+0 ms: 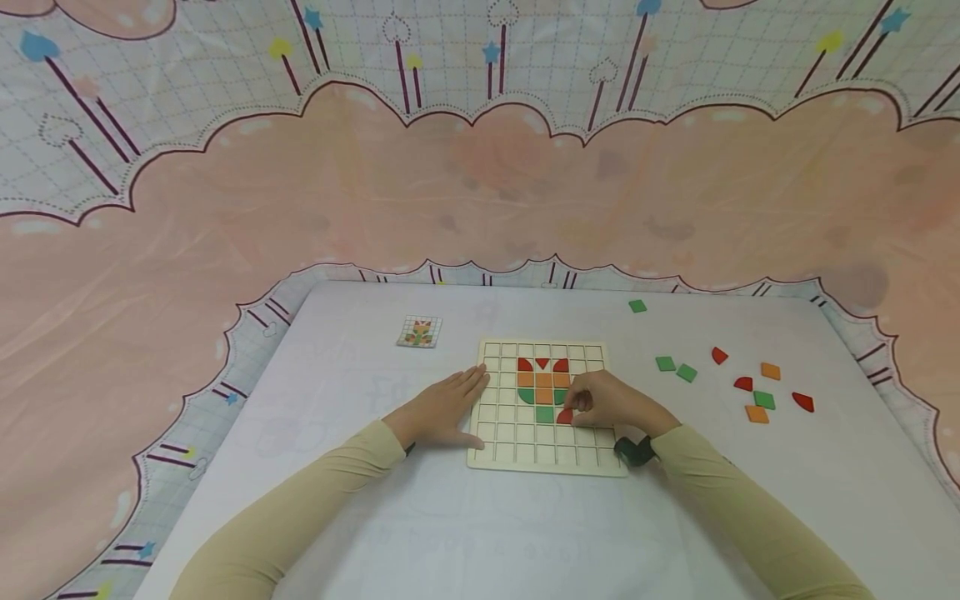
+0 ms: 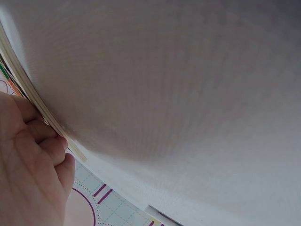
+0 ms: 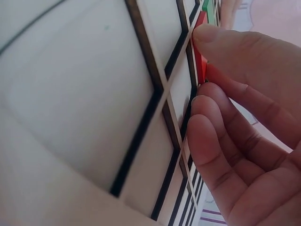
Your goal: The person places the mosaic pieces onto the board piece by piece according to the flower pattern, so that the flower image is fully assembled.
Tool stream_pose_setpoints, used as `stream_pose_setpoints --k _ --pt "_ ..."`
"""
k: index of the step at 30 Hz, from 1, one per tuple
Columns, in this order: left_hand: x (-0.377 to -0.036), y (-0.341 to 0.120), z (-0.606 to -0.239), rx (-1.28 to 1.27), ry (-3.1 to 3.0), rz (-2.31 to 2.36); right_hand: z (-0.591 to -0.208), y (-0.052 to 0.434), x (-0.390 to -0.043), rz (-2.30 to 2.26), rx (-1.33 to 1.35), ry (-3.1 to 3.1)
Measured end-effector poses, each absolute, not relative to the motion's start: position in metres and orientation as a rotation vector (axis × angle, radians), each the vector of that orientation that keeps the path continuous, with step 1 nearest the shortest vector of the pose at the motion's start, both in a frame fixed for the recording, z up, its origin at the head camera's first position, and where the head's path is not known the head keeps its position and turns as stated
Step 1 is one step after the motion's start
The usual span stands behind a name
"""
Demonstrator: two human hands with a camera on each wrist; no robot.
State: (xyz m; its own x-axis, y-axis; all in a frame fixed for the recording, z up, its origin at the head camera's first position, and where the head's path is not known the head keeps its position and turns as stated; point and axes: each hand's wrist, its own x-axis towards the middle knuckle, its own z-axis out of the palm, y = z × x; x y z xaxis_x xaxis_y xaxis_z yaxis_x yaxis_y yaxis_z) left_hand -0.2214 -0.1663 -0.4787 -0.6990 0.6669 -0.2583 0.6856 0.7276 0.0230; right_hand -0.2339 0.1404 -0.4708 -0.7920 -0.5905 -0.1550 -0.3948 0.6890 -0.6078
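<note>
A pale wooden grid board point(image 1: 510, 454) lies on the table in the head view. Set into its cells are red, orange and green pieces, with a green square point(image 1: 544, 414) lowest. My left hand point(image 1: 442, 408) rests along the board's left edge, fingers and thumb extended. In the left wrist view its fingertips touch the board's wooden edge point(image 2: 35, 101). Over the lower right of the pattern, my right hand point(image 1: 615, 402) pinches a red rounded piece point(image 3: 200, 54) between thumb and finger, right at a cell beside the green square.
A small picture card point(image 1: 420, 332) with a coloured grid pattern lies behind the board to the left. Loose pieces are scattered on the right, among them a green rhombus point(image 1: 637, 306), an orange square point(image 1: 770, 372) and a red rounded piece point(image 1: 802, 402). The white table point(image 1: 480, 533) has a patterned cloth beyond it.
</note>
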Motion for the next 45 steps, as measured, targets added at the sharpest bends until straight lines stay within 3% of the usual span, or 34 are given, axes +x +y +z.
stream_pose_setpoints --k 11,21,31,45 --pt "-0.221 -0.165 -0.476 1.047 2.677 -0.113 -0.458 0.157 -0.234 -0.964 -0.771 2.493" --pt "-0.221 -0.165 -0.476 1.042 2.674 -0.103 -0.441 0.222 -0.243 -1.04 -0.788 2.644" --pt "-0.22 -0.165 -0.477 1.038 2.677 -0.123 -0.418 0.298 -0.251 -0.992 -0.49 2.764" --pt "-0.22 -0.165 -0.478 1.048 2.682 -0.122 -0.439 0.356 -0.285 -0.871 -0.192 2.623"
